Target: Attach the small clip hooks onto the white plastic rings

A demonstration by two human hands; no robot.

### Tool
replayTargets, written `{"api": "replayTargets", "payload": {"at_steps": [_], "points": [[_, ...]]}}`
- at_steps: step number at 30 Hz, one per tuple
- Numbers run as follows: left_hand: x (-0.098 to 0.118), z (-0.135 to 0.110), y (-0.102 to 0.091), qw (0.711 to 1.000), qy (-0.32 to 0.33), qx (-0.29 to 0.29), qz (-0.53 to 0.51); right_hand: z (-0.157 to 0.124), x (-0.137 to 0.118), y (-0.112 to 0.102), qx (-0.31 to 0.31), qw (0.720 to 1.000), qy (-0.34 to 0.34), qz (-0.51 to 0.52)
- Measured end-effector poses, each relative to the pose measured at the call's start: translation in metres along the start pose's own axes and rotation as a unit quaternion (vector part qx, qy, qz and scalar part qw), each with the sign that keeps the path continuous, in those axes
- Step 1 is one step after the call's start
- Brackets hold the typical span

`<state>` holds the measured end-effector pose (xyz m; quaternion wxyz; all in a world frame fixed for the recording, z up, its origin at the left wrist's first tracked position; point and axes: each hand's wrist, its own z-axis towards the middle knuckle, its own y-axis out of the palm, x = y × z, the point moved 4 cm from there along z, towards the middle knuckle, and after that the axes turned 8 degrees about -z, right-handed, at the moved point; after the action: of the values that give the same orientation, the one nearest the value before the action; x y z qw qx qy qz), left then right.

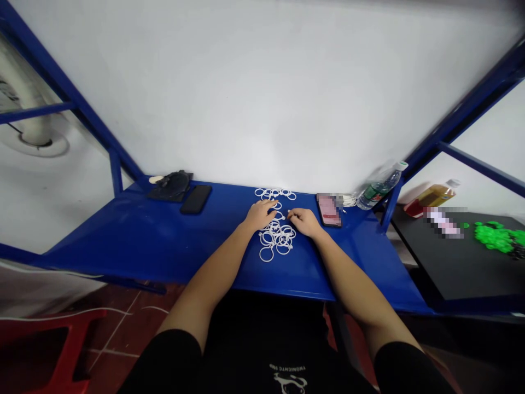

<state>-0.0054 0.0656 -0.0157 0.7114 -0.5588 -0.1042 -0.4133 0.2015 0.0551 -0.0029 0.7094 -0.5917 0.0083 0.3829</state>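
Left forearm (209, 273) and right forearm (353, 279) bare, extended forward. Left hand (260, 214) and right hand (304, 221) palm down, fingers angled inward, near but not touching.

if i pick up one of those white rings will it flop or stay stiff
The white rings hold round shapes, so each is probably light and springy. Piled and overlapping, one may drag others along.

Bright, flat light; edges warp, slightly soft.
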Motion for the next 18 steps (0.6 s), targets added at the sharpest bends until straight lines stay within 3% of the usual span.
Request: {"api": "replayTargets", "payload": {"at_steps": [7, 12, 18], "points": [[0.000, -0.004, 0.000, 0.999, -0.037, -0.002, -0.021, 0.000, 0.003, 0.000, 0.008, 1.000, 0.011, -0.006], [-0.009, -0.005, 0.000, 0.994, -0.057, 0.044, -0.081, -0.004, 0.001, -0.001, 0.031, 0.999, 0.030, 0.003], [-0.013, -0.006, -0.007, 0.984, -0.064, 0.116, -0.122, -0.004, -0.005, -0.002, 0.030, 0.999, -0.012, -0.034]]}}
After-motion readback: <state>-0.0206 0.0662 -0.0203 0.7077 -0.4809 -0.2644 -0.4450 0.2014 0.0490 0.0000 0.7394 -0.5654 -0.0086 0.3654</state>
